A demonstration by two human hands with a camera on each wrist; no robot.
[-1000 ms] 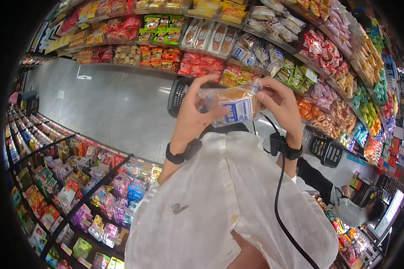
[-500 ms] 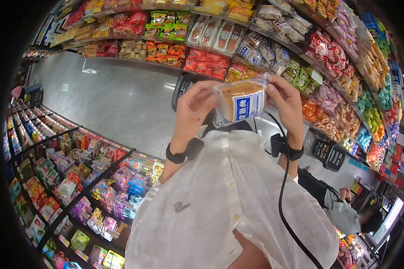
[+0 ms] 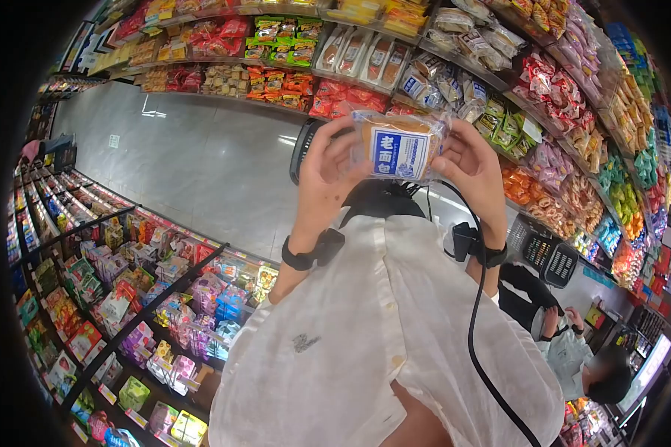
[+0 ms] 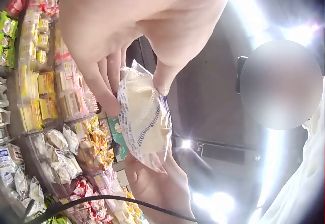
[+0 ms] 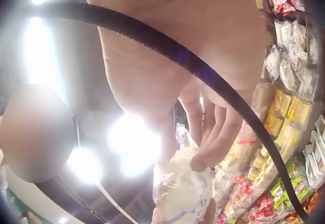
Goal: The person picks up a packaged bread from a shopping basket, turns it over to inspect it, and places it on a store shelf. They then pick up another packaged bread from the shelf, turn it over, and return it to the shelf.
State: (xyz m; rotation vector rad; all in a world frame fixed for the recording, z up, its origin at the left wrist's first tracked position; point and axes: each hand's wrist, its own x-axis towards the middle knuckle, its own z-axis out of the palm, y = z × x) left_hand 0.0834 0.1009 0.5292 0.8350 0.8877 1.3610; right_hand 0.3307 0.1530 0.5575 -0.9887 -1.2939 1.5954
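A clear-wrapped bread pack [image 3: 401,149] with a blue and white label is held up in front of the chest in the head view. My left hand [image 3: 326,171] pinches its left end between thumb and fingers. At the other end my right hand [image 3: 473,173] grips the wrapper, thumb low and fingers behind. The pack's pale back [image 4: 144,115] with blue print faces the left wrist view, between the thumb and fingers of the left hand [image 4: 137,36]. In the right wrist view the right hand [image 5: 188,72] holds the pack [image 5: 183,186] from above.
Shelves of bagged snacks [image 3: 276,86] curve along the far side and right. Racks of colourful packets [image 3: 127,298] fill the lower left. Black baskets [image 3: 558,262] stand on the floor at right, near another person [image 3: 566,350]. A black cable [image 3: 476,328] hangs from the right wrist.
Between the two hands, the pack has turned and tilted, its label coming into clearer view. The left hand has shifted its hold at the left end. The other person's arms have moved.
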